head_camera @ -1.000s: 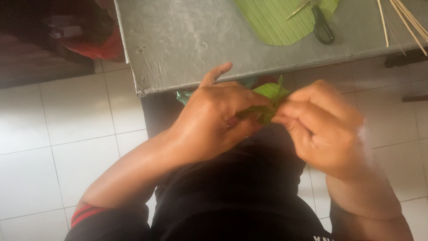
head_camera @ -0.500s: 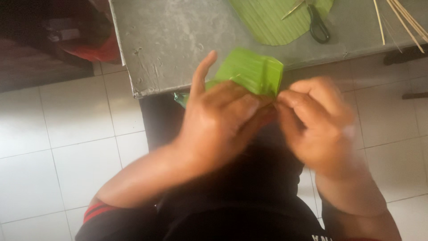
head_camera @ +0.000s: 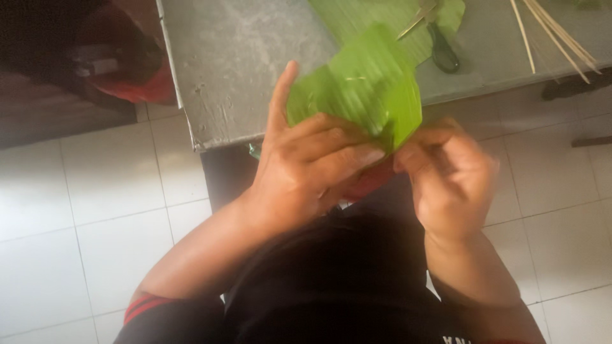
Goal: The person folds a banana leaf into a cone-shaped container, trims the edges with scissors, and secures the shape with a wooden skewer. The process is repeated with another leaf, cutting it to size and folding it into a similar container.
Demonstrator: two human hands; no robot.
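A folded piece of green banana leaf [head_camera: 366, 89] stands upright in front of my chest, just over the near edge of a grey table [head_camera: 242, 70]. My left hand [head_camera: 312, 165] grips its lower left part, index finger raised along the leaf's side. My right hand [head_camera: 449, 175] pinches the leaf's lower right corner with thumb and fingertips. Something red shows under the leaf between the two hands; I cannot make out what it is.
On the grey table lie a flat banana leaf [head_camera: 382, 16], scissors with dark handles [head_camera: 437, 38] and thin bamboo sticks [head_camera: 551, 32] at the far right. A red object [head_camera: 137, 86] sits in the dark area left of the table. White floor tiles [head_camera: 83, 210] lie below.
The folded leaf has been lifted from low between my hands to upright above them, showing more of its face. Both hands rose slightly toward the table edge.
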